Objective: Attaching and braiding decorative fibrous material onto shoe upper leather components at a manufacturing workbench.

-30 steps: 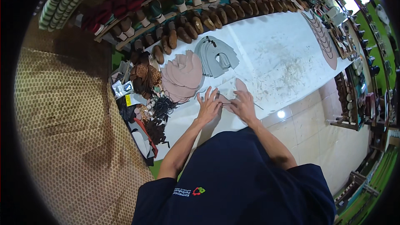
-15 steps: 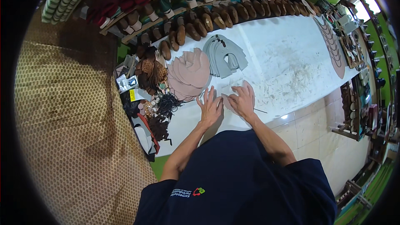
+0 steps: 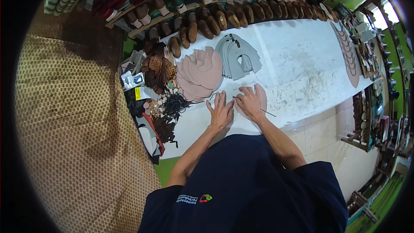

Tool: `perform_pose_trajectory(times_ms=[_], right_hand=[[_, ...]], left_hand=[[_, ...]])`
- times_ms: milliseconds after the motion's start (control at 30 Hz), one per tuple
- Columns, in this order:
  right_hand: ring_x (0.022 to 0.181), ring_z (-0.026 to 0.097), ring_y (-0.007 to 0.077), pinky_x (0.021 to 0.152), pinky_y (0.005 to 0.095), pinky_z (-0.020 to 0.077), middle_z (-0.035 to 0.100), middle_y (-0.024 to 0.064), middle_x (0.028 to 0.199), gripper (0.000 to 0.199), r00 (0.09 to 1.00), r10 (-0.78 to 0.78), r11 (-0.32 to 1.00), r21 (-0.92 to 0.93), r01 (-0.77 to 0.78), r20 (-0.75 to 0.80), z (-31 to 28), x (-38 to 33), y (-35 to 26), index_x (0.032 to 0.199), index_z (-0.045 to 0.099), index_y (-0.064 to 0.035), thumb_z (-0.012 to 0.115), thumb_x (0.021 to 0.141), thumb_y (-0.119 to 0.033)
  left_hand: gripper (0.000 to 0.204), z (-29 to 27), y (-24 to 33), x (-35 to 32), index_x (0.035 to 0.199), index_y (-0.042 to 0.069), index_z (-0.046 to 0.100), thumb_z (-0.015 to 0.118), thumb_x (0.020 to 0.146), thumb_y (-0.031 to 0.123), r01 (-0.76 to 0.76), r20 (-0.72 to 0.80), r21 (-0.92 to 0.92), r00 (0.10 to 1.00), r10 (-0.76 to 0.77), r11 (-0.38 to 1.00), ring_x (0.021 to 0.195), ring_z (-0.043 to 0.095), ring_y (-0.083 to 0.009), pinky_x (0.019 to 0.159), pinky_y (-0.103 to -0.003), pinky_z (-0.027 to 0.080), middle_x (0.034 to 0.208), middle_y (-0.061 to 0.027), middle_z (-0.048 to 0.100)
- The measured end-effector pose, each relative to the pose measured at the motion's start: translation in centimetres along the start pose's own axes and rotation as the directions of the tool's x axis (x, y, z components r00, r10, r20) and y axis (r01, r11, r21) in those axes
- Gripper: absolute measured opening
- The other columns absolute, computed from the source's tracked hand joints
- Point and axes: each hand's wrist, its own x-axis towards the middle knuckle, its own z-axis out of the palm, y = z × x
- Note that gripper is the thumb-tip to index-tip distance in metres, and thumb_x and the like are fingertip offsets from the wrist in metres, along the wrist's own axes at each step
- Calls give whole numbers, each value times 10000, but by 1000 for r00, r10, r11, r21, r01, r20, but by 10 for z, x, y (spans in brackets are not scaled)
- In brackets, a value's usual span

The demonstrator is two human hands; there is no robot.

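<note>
Plainly, left hand [image 3: 221, 113] splayed; right hand [image 3: 249, 103] over pink piece [image 3: 261, 95], grip unclear; lettered shirt [image 3: 241, 183].

1. Pink piece [image 3: 262, 97]: flat, thin, dull pink, with a curved outer edge narrowing toward 12 o'clock. It lies on the tabletop [image 3: 286, 88], partly covered by the right hand [image 3: 249, 101] and showing at that hand's 2 o'clock.
2. Rod [image 3: 269, 113]: slim, straight, dark, at the hand's 4 o'clock, its outer end aimed toward 4 o'clock; its inner end is hidden.
</note>
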Motion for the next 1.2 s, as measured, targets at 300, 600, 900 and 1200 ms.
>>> perform_pose_trajectory(times_ms=[300,600,900,1200], right_hand=[[1175,612,225,1191,627,295,712,1,1149,157,1000,-7,997,-79,6,-7,7,5,-4,911,827,-177,724,900,-294],[1143,624,244,1186,612,314,716,22,1119,142,1000,-13,994,-104,12,-13,8,9,-6,871,824,-149,742,857,-264],[1232,596,274,1107,490,394,707,71,1226,187,981,156,986,77,-148,-116,-19,-34,10,955,830,-108,769,866,-260],[1272,571,261,1165,538,362,679,49,1265,132,977,163,987,31,-160,-137,-14,-48,22,860,804,-98,770,841,-225]], left_hand=[[399,-4,2,4,1361,209,677,667,964,239,8,-35,-17,999,-8,1000,1584,195,-402,1129,-820,69,1709,-181,264],[519,-4,-1,12,1492,268,582,671,983,303,-37,19,120,999,35,992,1605,121,-398,1113,-834,76,1741,-161,186],[517,-5,-1,12,1515,239,571,591,1018,377,-97,40,161,995,92,982,1615,92,-394,1117,-836,44,1746,-149,194],[536,-8,-1,12,1541,251,540,580,1022,382,-102,46,122,994,97,987,1610,93,-410,1113,-843,53,1748,-165,165]])
